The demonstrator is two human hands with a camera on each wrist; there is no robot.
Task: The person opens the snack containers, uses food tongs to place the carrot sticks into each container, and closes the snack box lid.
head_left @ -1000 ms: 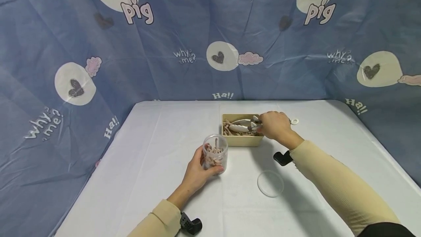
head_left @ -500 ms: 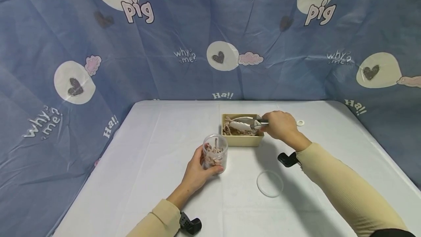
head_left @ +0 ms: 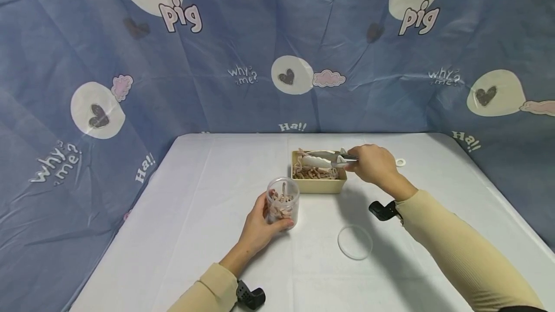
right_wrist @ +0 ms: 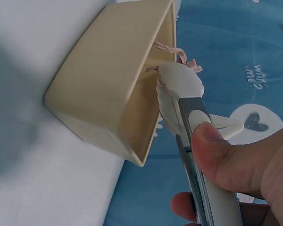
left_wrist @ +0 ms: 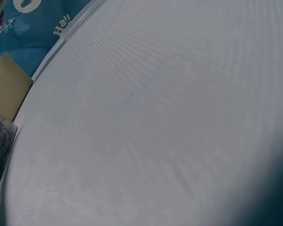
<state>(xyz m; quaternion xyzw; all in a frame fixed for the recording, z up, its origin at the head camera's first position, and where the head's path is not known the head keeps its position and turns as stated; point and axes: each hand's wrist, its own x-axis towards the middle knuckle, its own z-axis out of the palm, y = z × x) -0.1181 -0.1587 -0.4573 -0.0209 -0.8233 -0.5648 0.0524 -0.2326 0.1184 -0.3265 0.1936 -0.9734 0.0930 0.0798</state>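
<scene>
1 jar (head_left: 293, 211) sits in gripping left fingers (head_left: 261, 202); tongs (right_wrist: 191, 107), apparently pinching strands (right_wrist: 182, 55), jut from clasping right fingers (right_wrist: 182, 205).

Jar (head_left: 295, 210): clear, open, held upright.
Box (head_left: 321, 187): beige, set beyond the jar.
Tongs (head_left: 316, 162): white-headed, held over the box.
Strips (head_left: 313, 173): brownish, pinched in tongs, gathered in jar and box.

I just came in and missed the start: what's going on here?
A person is working with white-and-grey tongs in the right hand, over a cream rectangular box of brownish strips. A few strips stick out at the tongs' tips. The left hand grips a clear open jar that already holds some similar strips. A round lid or ring lies on the white-covered table.
</scene>
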